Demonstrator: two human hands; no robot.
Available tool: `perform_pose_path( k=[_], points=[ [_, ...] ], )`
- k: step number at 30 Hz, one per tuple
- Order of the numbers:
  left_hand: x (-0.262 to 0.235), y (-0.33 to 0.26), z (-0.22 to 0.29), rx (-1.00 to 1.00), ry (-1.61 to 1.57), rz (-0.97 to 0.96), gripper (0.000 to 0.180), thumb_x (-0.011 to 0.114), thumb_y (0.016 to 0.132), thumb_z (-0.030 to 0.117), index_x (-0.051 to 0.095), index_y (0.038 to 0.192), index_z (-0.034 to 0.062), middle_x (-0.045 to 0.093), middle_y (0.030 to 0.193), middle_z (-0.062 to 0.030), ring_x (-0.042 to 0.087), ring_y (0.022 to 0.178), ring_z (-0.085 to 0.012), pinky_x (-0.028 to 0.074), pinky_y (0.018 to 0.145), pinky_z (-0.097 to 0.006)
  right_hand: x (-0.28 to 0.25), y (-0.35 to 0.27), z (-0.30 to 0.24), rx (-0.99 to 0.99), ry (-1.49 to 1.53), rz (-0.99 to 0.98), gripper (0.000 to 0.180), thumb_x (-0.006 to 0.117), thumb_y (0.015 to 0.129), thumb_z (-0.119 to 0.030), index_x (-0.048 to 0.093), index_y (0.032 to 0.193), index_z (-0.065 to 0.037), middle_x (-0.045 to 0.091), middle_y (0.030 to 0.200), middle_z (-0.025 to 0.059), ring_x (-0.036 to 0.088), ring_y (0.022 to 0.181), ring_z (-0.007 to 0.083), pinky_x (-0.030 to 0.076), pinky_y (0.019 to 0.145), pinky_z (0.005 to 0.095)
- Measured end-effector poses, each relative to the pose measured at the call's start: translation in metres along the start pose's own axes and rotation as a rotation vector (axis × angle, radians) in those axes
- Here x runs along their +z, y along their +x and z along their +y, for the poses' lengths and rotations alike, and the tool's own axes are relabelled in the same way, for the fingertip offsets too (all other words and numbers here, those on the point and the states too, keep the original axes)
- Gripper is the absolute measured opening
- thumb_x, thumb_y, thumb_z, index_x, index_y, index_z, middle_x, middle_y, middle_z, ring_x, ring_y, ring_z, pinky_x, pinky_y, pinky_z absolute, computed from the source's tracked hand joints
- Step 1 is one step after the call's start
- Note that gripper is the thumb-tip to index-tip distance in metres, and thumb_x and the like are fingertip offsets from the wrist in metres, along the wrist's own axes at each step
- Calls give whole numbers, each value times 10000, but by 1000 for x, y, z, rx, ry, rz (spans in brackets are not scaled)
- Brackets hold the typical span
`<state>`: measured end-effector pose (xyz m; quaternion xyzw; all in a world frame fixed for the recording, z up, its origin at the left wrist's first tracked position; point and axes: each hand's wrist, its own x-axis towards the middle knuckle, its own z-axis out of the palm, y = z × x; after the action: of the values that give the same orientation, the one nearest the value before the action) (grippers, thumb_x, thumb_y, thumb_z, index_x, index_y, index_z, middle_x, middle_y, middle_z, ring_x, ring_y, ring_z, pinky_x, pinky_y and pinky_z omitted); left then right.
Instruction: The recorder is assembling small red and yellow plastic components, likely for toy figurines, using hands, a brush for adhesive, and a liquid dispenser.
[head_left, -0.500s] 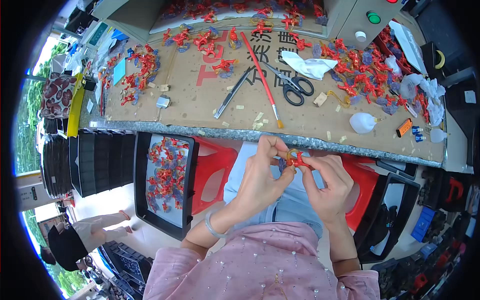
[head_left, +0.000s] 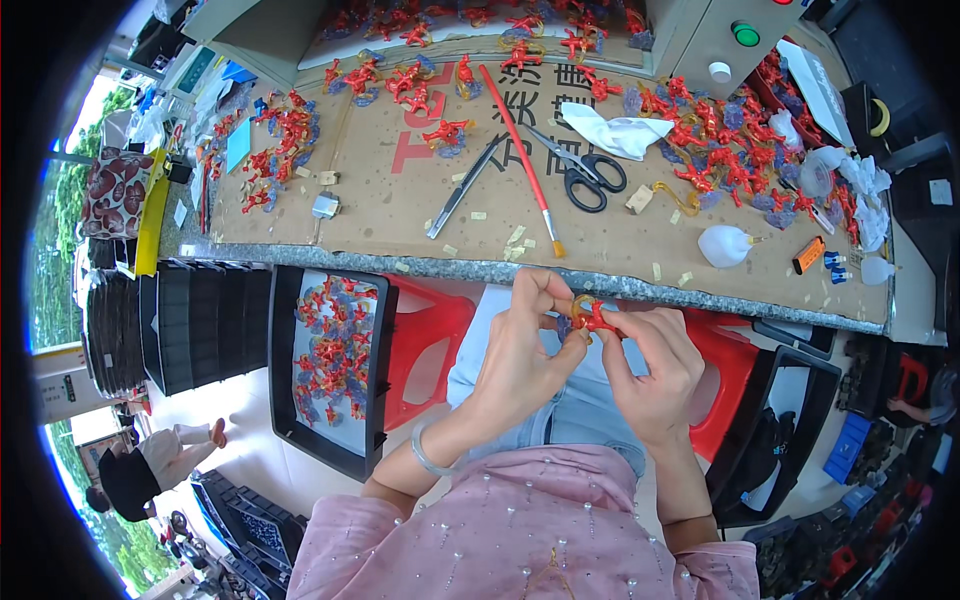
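A small red plastic figurine [head_left: 597, 317] with a yellow translucent curl and a purple part is held over my lap, just off the table's front edge. My left hand [head_left: 528, 350] pinches its yellow and purple side between thumb and fingers. From the other side, my right hand [head_left: 655, 368] grips the red part with thumb and forefinger. The fingertips hide some of the figurine. On the cardboard beyond lie tweezers [head_left: 463, 190], a red-handled brush [head_left: 520, 150] and black-handled scissors [head_left: 590, 180].
Many similar figurines are heaped at the right [head_left: 725, 150] and left of the cardboard. A white squeeze bottle [head_left: 726, 246] stands right. A black tray [head_left: 378, 380] of figurines sits low at left, beside a red stool [head_left: 425, 345]. A grey machine [head_left: 715, 50] stands behind.
My hands and the figurine stay almost in place. In the background at lower left, another person has moved a little farther away.
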<state>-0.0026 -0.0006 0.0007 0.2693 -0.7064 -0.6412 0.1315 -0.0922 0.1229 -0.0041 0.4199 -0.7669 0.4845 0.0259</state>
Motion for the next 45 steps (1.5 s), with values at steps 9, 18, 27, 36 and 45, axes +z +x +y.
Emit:
perform_pose_path(
  k=[9, 18, 27, 36, 45],
  points=[
    [1, 1, -3, 50, 4, 12, 405, 639, 747, -95, 399, 1053, 18, 544, 923, -76, 617, 850, -133, 484, 718, -279, -1, 2, -1, 42, -9, -37, 242, 709, 685, 84, 688, 913, 8, 663, 805, 104, 592, 721, 234, 465, 645, 308],
    [1, 1, 1, 35, -8, 1, 398, 634, 754, -94, 401, 1057, 12, 547, 922, -75, 615, 853, -132, 485, 718, -276, -1, 4, -1, 18, 1, -11, 225, 717, 694, 68, 660, 900, -3, 656, 782, 76, 577, 662, 244, 435, 663, 350],
    [1, 1, 2, 41, 8, 11, 380, 627, 757, -92, 409, 1051, 12, 539, 931, -85, 621, 855, -151, 495, 735, -285, 0, 4, -1, 21, 1, -16, 230, 723, 693, 63, 663, 901, -15, 658, 788, 69, 579, 667, 238, 439, 684, 361],
    [3, -6, 0, 213, 194, 58, 378, 634, 762, -76, 400, 1054, -22, 585, 938, -194, 654, 845, -320, 528, 747, -375, -4, 8, 0, -30, 23, 5, 241, 727, 676, 79, 675, 899, 5, 652, 782, 77, 574, 661, 226, 433, 668, 345],
    [6, -7, 3, 383, 280, 98, 380, 645, 763, -98, 369, 1000, 12, 661, 945, -165, 683, 867, -230, 519, 754, -303, -8, 9, -1, -99, 20, 28, 260, 723, 664, 86, 681, 909, 9, 647, 808, 85, 581, 680, 233, 432, 666, 343]
  ],
)
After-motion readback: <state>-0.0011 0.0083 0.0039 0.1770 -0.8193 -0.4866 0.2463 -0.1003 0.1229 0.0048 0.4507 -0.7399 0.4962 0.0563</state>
